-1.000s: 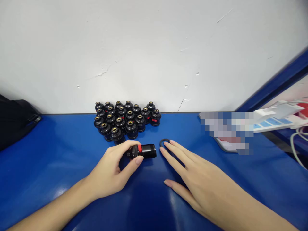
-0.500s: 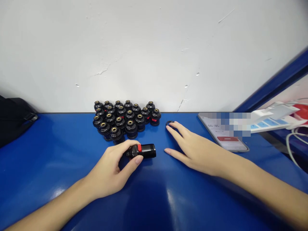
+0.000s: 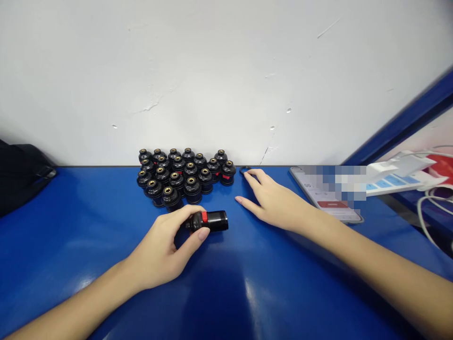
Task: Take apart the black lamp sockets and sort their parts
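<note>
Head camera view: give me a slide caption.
Left hand with a black, red-tabbed part in its grip, right hand touching a black ring.

The black part (image 3: 217, 221) is glossy and tilted onto its side in front of the cluster of upright black parts (image 3: 193, 190), near its right half and apart from it. Its stepped, narrower end points left, partly hidden; a red tab (image 3: 204, 216) sits mid-body, and the smooth cylindrical end faces right. The thin black ring (image 3: 242, 168), partly covered, lies just right of the cluster's back corner.
</note>
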### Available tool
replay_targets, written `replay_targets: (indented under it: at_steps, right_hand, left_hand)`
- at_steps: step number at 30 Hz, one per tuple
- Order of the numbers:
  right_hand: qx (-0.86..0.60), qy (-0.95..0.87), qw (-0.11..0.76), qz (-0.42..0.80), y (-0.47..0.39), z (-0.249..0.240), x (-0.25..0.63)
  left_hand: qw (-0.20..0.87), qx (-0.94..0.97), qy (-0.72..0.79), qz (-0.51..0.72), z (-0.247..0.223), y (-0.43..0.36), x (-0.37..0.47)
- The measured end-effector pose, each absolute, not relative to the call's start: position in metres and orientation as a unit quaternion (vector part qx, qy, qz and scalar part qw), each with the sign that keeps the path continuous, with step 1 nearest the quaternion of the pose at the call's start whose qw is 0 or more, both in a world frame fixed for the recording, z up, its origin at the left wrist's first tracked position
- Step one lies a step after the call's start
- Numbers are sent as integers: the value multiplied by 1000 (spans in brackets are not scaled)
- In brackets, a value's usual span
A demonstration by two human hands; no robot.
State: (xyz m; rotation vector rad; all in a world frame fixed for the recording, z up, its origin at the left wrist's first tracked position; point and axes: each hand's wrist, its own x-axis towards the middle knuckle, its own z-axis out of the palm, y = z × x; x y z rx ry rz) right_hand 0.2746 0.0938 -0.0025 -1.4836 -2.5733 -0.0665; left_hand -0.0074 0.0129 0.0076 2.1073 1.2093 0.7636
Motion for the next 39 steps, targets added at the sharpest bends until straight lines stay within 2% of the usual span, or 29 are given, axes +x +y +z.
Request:
replay_targets:
  at_steps: [12, 16, 19, 22, 26, 28, 32, 35, 39]
  right_hand:
    - [-489, -864, 120, -19, 99, 2, 272]
    - [-492, -848, 193, -28, 57, 24, 263]
    - [-472, -829, 276, 117, 15, 38, 250]
    - [-436, -803, 242, 326, -9, 35, 238]
    - [-407, -755, 226, 461, -6, 18, 231]
    - [-393, -770, 240, 442, -1, 12, 230]
    - [-363, -830, 304, 294, 0, 2, 230]
    - [-349, -857, 310, 220, -3, -6, 231]
    - [-335, -828, 351, 282, 0, -6, 233]
  left_hand:
    - [284, 794, 460, 279, 8, 13, -8]
    - [292, 796, 447, 284, 5, 13, -9]
    - [308, 803, 416, 295, 2, 12, -9]
    - [331, 811, 373, 306, 0, 9, -9]
    - [352, 813, 371, 280, 0, 5, -9]
    - [363, 806, 384, 268, 1, 4, -7]
    - [404, 765, 418, 277, 4, -1, 1]
    - [431, 735, 437, 289, 6, -3, 5]
    - [429, 731, 430, 310, 5, -4, 5]
